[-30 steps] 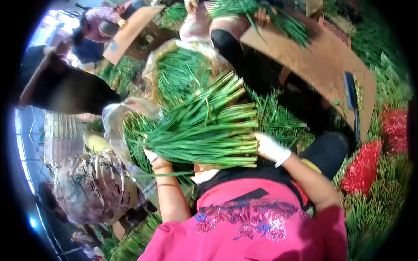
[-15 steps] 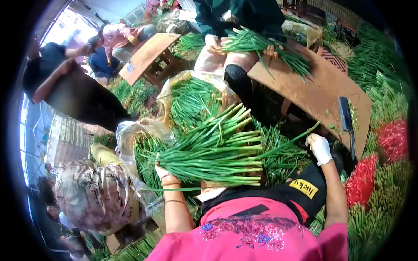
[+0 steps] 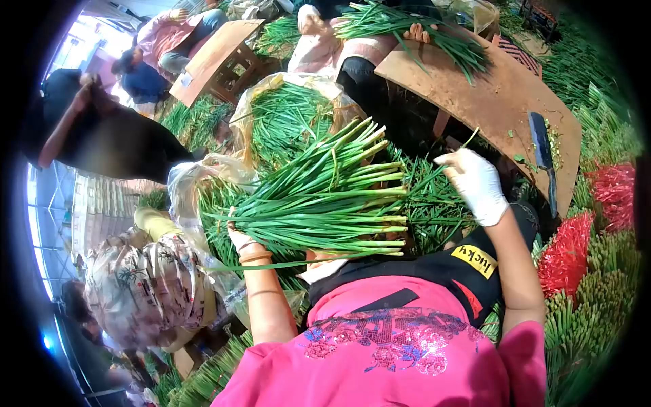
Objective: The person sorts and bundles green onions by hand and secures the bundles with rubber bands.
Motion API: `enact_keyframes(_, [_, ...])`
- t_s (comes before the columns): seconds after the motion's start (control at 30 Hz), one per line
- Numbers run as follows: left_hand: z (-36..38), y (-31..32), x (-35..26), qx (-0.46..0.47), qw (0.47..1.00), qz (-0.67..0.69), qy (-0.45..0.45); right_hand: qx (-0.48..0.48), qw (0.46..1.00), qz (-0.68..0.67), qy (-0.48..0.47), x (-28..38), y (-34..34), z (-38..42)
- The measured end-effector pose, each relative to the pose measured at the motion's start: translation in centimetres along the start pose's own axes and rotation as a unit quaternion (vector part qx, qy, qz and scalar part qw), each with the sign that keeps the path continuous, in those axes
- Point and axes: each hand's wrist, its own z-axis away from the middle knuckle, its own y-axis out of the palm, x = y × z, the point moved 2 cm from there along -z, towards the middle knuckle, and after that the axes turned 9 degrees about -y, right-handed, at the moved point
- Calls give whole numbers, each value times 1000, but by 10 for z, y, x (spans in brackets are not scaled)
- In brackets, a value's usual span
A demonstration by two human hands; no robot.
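Note:
A large bunch of garlic chives (image 3: 325, 210) lies across my lap, its pale cut ends fanned to the right. My left hand (image 3: 239, 236) is closed around the leafy end at the bunch's left, its fingers partly hidden by the leaves. To the right of the pale ends is my right hand (image 3: 472, 182), in a white glove, its fingertips pinched on a single chive stalk (image 3: 466, 140). More loose chives (image 3: 437, 210) lie below and behind that hand.
A plastic bag (image 3: 349, 108) of chives stands ahead. At the right, a cleaver (image 3: 540, 142) rests on a wooden board (image 3: 488, 115). Red plastic ties (image 3: 566, 261) lie among bundled chives (image 3: 603, 298). Opposite, another person's hand (image 3: 419, 32) touches chives; other people are at the left.
My right hand has moved up and left, closer to the bunch, with the stalk. My left hand and the bunch sit higher in view, partly because the camera has tilted.

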Motion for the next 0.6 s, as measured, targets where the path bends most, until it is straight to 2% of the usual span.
enact_keyframes(0.03, [1, 0, 0, -11, 1000, -4, 19, -4, 997, -29, -74, 13, 16, -6])
enact_keyframes(0.07, [3, 5, 0, 15, 999, -41, 13, -9, 982, 44, -184, 27, 35, -9])
enact_keyframes(0.1, [2, 7, 1, 1, 999, -35, 7, 23, 968, 106, -225, 43, 48, -11])
enact_keyframes(0.17, [2, 7, -1, -28, 999, -22, -1, 47, 951, 88, -292, 62, 72, -13])
enact_keyframes(0.2, [8, 12, 0, 0, 1000, -16, -11, 89, 941, 112, -308, 70, 85, -15])
enact_keyframes(0.23, [2, 9, -2, -18, 999, 0, 35, 130, 928, 136, -323, 75, 96, -17])
enact_keyframes(0.3, [-1, 8, -7, -1, 1000, -24, 16, 130, 916, 110, -363, 73, 116, -21])
enact_keyframes(0.33, [-11, -3, -8, 33, 998, -2, 59, 169, 906, 146, -360, 76, 120, -25])
enact_keyframes(0.37, [-20, -9, -15, 144, 988, -39, -48, 123, 911, 93, -381, 74, 124, -24])
enact_keyframes(0.43, [-14, -4, -13, 64, 997, 15, 46, 121, 914, 89, -378, 74, 130, -25])
enact_keyframes(0.47, [-22, -14, -18, 76, 995, -27, 52, 94, 933, 17, -347, 74, 130, -25])
enact_keyframes(0.5, [-24, -15, -19, 100, 994, -36, 29, 69, 948, -61, -306, 78, 118, -27])
enact_keyframes(0.53, [-24, -11, -18, 68, 997, -16, 14, 13, 961, -133, -243, 83, 100, -31])
enact_keyframes(0.57, [-18, -5, -16, 32, 999, 2, -2, -39, 962, -206, -175, 85, 85, -32])
enact_keyframes(0.6, [-6, 10, -12, 41, 998, -9, -41, -80, 949, -290, -92, 73, 79, -36])
